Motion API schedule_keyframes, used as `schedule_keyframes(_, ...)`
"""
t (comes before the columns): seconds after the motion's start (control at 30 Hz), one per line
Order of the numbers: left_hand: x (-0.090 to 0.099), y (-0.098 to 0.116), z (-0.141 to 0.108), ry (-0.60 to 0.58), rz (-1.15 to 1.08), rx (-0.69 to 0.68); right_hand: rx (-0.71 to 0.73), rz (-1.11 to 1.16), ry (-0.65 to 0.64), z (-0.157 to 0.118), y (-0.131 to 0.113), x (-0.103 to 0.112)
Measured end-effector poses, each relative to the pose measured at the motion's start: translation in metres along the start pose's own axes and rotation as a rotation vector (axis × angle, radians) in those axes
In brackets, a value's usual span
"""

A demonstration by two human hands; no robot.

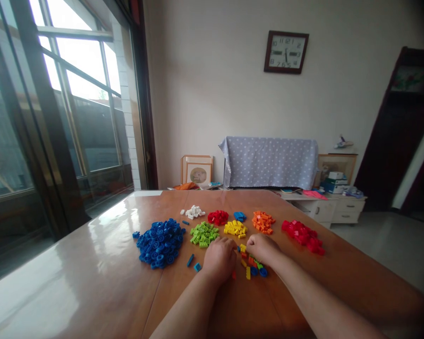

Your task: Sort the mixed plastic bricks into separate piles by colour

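Observation:
Over the front middle of the table, my left hand (219,256) is closed, palm down, with its fingers curled and mostly hidden behind the knuckles. My right hand (263,248) is closed in a pinch just to its right; I cannot make out what lies between the fingertips. A yellow brick (243,247) sits right by those fingertips. Between and below the hands lie mixed loose pieces: an orange brick (251,261), a long yellow brick (248,272) and a round blue piece (263,272). Beyond my hands are a lime green brick pile (204,234) and a yellow brick pile (235,229).
On the wooden table (120,282) stand a large blue pile (160,245), a white pile (195,212), a dark red pile (218,217), a small blue pile (239,216), an orange pile (263,221) and a bright red pile (304,236). Loose blue pieces (190,260) lie left of my hands.

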State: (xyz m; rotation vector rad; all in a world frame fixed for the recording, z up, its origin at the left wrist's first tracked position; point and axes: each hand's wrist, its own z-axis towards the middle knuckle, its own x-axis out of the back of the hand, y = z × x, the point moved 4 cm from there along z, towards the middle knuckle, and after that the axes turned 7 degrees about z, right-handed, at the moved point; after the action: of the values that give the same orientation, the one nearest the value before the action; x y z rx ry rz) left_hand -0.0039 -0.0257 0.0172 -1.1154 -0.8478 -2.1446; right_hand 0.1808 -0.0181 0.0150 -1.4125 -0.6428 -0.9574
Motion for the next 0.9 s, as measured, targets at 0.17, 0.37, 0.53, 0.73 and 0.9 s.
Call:
schedule_keyframes(0.17,0.001,0.001,0.001,-0.003,0.008,-0.017,0.016,0.006,0.024,0.016,0.004,-0.001)
schedule_keyframes(0.37,0.004,-0.001,0.0,0.023,0.032,0.054,0.095,0.006,0.188,0.026,0.011,0.003)
schedule_keyframes(0.53,0.008,-0.001,0.001,0.048,0.062,0.101,0.09,0.066,0.118,0.022,0.014,-0.006)
schedule_keyframes(0.73,0.006,-0.002,0.001,0.05,0.083,0.119,0.145,0.16,0.098,0.019,0.008,-0.007)
schedule_keyframes(0.9,0.005,-0.002,0.001,0.004,0.08,0.121,0.193,0.013,0.105,0.006,-0.007,-0.005)
